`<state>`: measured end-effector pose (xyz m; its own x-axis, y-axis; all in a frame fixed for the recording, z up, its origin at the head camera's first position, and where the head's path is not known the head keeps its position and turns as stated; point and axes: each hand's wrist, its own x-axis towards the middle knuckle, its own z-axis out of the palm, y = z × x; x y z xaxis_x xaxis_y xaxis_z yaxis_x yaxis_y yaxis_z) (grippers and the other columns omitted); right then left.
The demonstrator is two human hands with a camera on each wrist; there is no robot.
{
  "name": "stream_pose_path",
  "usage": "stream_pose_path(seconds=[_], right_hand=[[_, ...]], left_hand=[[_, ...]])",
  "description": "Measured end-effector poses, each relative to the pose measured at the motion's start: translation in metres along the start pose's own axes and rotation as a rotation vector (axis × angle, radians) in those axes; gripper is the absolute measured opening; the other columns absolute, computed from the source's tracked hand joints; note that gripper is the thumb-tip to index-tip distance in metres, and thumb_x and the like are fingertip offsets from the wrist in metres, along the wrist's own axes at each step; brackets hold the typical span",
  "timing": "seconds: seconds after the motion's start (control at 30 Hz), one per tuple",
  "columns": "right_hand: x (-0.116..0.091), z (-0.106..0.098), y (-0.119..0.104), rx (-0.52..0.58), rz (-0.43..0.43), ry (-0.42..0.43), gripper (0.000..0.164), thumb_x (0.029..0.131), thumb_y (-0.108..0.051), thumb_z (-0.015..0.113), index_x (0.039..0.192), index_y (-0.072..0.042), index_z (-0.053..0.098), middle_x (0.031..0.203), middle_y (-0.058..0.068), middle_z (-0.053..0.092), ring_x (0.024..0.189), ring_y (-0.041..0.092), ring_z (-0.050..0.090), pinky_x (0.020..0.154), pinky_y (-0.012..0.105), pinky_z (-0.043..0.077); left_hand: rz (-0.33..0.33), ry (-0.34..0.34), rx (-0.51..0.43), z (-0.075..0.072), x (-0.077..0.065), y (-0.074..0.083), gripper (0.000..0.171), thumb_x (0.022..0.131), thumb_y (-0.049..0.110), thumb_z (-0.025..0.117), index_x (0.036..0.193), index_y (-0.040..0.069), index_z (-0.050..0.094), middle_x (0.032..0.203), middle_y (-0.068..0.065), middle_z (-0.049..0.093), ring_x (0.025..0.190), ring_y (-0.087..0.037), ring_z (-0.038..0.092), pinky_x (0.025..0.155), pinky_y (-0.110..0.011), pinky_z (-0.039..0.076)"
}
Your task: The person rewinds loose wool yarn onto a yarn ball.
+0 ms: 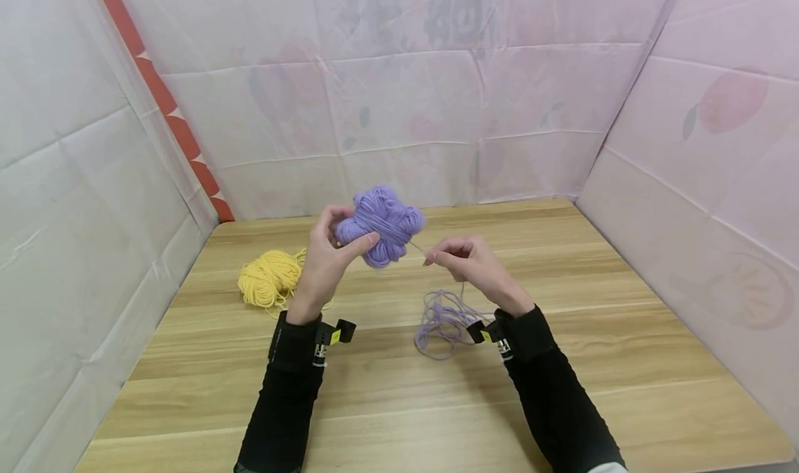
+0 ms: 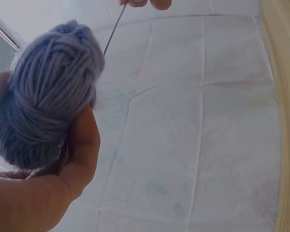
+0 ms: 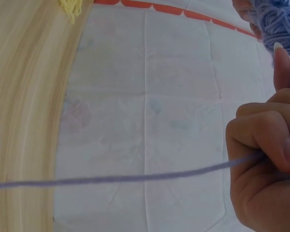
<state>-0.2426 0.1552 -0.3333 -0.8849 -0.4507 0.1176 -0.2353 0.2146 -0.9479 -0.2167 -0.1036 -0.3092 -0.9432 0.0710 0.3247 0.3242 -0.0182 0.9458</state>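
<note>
A purple ball of yarn, wound in crossing bands with rounded lobes, is held up above the table. My left hand grips it from the left, thumb across its front. Off to its right, my right hand pinches the strand running from the ball. That strand looks straight between ball and fingertips. In the right wrist view the yarn strand also passes through the curled fingers and trails out leftward. Below the right hand, a loose tangle of purple yarn lies on the table.
A yellow ball of yarn lies on the wooden table, left of the left forearm and partly behind it. White printed sheets wall the table at the back and both sides. Each wrist wears a black band with a small camera.
</note>
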Motion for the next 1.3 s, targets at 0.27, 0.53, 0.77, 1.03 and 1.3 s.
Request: stream_pose_path(seconds=[0.27, 0.53, 0.77, 1.03, 1.3], right_hand=[[-0.001, -0.002, 0.0, -0.008, 0.027, 0.014, 0.033, 0.096, -0.029, 0.059, 0.106, 0.001, 0.066, 0.06, -0.008, 0.042, 0.051, 0.009, 0.027, 0.05, 0.023, 0.025], [0.0, -0.011, 0.003, 0.043, -0.028, 0.089, 0.025, 0.096, -0.028, 0.06, 0.098, -0.005, 0.068, 0.054, -0.006, 0.028, 0.048, 0.012, 0.022, 0.048, 0.028, 0.02], [-0.003, -0.01, -0.001, 0.1, -0.095, 0.185, 0.023, 0.096, -0.028, 0.06, 0.098, -0.006, 0.067, 0.056, -0.005, 0.029, 0.05, 0.016, 0.022, 0.05, 0.03, 0.019], [-0.008, -0.005, -0.01, 0.07, -0.158, 0.18, 0.028, 0.096, -0.024, 0.06, 0.102, 0.002, 0.065, 0.058, -0.004, 0.029, 0.051, 0.016, 0.023, 0.05, 0.03, 0.02], [-0.015, 0.009, -0.019, -0.057, -0.247, 0.17, 0.023, 0.096, -0.021, 0.06, 0.106, -0.003, 0.069, 0.062, -0.004, 0.039, 0.054, 0.015, 0.031, 0.051, 0.029, 0.026]], left_hand=[[0.037, 0.016, 0.021, 0.0, 0.001, -0.002, 0.045, 0.082, 0.007, 0.074, 0.118, 0.006, 0.048, 0.104, -0.006, 0.057, 0.09, -0.015, 0.06, 0.073, -0.023, 0.054], [0.04, -0.084, 0.145, -0.003, 0.001, -0.002, 0.044, 0.078, 0.008, 0.076, 0.114, 0.01, 0.051, 0.111, -0.011, 0.061, 0.097, -0.022, 0.061, 0.078, -0.033, 0.057], [0.069, -0.205, 0.244, 0.0, 0.002, -0.009, 0.044, 0.074, 0.004, 0.079, 0.11, 0.008, 0.054, 0.114, -0.015, 0.061, 0.102, -0.028, 0.063, 0.077, -0.037, 0.059], [0.096, -0.091, 0.321, 0.004, 0.005, -0.014, 0.041, 0.074, 0.008, 0.08, 0.105, 0.006, 0.055, 0.107, -0.014, 0.062, 0.095, -0.027, 0.063, 0.075, -0.036, 0.059], [0.058, 0.086, 0.377, 0.011, 0.008, -0.019, 0.042, 0.075, 0.019, 0.08, 0.102, 0.006, 0.05, 0.105, -0.015, 0.063, 0.092, -0.025, 0.061, 0.07, -0.033, 0.055]])
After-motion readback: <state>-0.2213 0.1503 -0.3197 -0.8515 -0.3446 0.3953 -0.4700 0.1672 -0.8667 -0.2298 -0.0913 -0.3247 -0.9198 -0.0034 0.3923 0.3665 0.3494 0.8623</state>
